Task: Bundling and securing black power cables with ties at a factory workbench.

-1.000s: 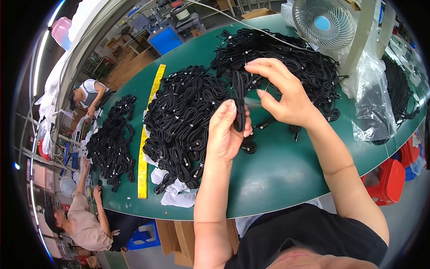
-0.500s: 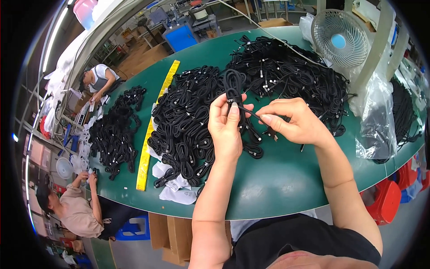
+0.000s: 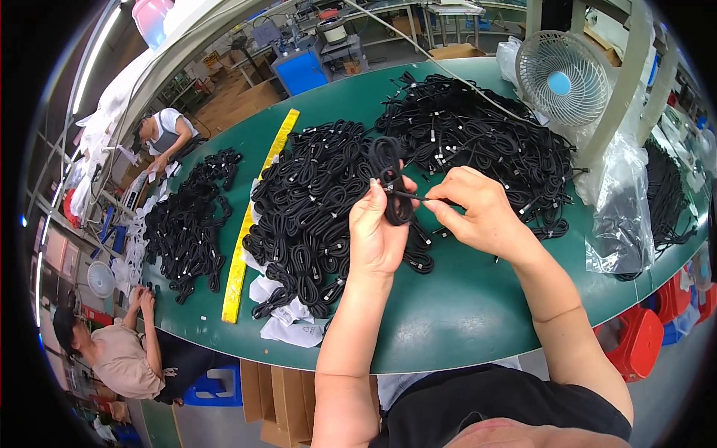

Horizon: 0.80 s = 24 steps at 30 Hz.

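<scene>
A coiled black cable (image 3: pixel 385 158) stands up from my left hand (image 3: pixel 377 228), which is closed around its middle. My right hand (image 3: pixel 478 215) pinches a thin black strand that runs across from the coil's waist; the strand's end is hidden in the fingers. Both hands hover above the green table (image 3: pixel 463 313), just in front of the heaps. Left of my left hand lies a heap of bundled black cables (image 3: pixel 306 201). Beyond my right hand spreads a larger heap of black cables (image 3: pixel 478 127) with small metal plugs.
A yellow strip (image 3: pixel 258 224) divides the table, with another cable pile (image 3: pixel 187 224) to its left. White bags (image 3: pixel 287 321) lie near the front edge. A fan (image 3: pixel 562 81) and clear plastic (image 3: pixel 620 216) stand right. Two people work at the left; red stools (image 3: pixel 635 343) stand lower right.
The right hand's fingers have drawn the strand out straighter. The left hand's thumb has shifted left and the coil shows more below it. The whole view has shifted slightly.
</scene>
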### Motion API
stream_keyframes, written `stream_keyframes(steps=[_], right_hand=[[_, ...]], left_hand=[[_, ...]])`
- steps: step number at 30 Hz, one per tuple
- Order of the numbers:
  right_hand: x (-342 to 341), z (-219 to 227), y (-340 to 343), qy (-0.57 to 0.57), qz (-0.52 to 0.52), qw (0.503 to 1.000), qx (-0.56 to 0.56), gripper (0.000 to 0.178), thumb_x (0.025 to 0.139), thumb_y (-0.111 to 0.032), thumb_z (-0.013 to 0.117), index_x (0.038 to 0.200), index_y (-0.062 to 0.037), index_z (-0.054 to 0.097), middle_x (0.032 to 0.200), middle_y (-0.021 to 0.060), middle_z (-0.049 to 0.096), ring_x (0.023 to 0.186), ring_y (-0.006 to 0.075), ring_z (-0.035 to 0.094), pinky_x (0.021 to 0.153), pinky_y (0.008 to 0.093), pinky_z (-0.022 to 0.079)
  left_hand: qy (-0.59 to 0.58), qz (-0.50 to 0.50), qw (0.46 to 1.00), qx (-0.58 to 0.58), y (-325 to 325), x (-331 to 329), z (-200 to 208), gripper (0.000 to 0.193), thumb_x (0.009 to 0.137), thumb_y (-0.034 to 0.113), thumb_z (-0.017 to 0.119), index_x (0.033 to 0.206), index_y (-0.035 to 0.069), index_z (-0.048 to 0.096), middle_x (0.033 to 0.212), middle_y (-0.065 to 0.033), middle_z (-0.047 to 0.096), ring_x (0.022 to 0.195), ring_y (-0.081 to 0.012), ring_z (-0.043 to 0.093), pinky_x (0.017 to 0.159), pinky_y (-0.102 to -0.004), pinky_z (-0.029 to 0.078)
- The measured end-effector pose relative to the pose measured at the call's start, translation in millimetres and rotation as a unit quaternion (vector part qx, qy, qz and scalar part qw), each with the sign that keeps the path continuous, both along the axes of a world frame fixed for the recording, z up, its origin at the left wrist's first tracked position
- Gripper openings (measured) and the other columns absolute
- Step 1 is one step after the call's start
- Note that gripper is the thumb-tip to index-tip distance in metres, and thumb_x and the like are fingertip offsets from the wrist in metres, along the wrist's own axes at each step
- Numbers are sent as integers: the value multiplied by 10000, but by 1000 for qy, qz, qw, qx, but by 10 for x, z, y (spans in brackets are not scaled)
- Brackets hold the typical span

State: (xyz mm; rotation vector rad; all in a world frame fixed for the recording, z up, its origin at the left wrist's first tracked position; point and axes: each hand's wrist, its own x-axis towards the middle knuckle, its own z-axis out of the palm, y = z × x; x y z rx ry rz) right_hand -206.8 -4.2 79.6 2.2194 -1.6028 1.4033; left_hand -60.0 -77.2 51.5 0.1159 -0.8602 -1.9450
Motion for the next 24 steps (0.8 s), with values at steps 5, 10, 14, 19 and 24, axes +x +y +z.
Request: stream_keyframes(steps=[5, 10, 14, 19, 24], right_hand=[[118, -92, -27, -4, 14, 999, -47, 79, 699, -78, 642, 737, -25, 597, 702, 82, 540, 654, 256, 546, 558, 359, 453], [155, -97, -21, -62, -27, 997, -42, 105, 703, -95, 655, 761, -31, 596, 725, 85, 555, 606, 241, 558, 544, 355, 461], [183, -5, 73, -70, -52, 996, 24, 148, 726, -125, 654, 827, -33, 597, 777, 91, 563, 684, 259, 591, 591, 366, 489], [147, -39, 99, 56, -82, 994, 54, 125, 739, -93, 631, 837, -29, 587, 757, 107, 543, 723, 297, 583, 605, 391, 487], [143, -94, 42, -56, -35, 998, 15, 152, 746, -117, 643, 844, -19, 582, 790, 115, 569, 706, 276, 599, 585, 367, 491]], left_hand=[[9, 30, 999, -10, 58, -122, -112, 348, 900, 250, 520, 1122, -18, 518, 1068, -98, 559, 952, -182, 521, 857, -338, 426], [-2, -1, 1000, -12, 214, -226, -92, 323, 919, 238, 475, 1161, 26, 501, 1112, -90, 536, 1000, -209, 513, 923, -378, 393], [36, 10, 999, 22, 86, -185, -131, 348, 921, 258, 476, 1161, 6, 479, 1021, -101, 542, 970, -191, 502, 849, -369, 426], [18, 36, 999, 4, 25, -167, -184, 371, 922, 248, 472, 1201, 5, 443, 1033, -91, 557, 1015, -211, 504, 918, -373, 391], [6, 27, 1000, 10, 255, -305, -153, 334, 909, 233, 507, 1159, 10, 494, 1098, -81, 537, 1000, -185, 514, 914, -356, 408]])
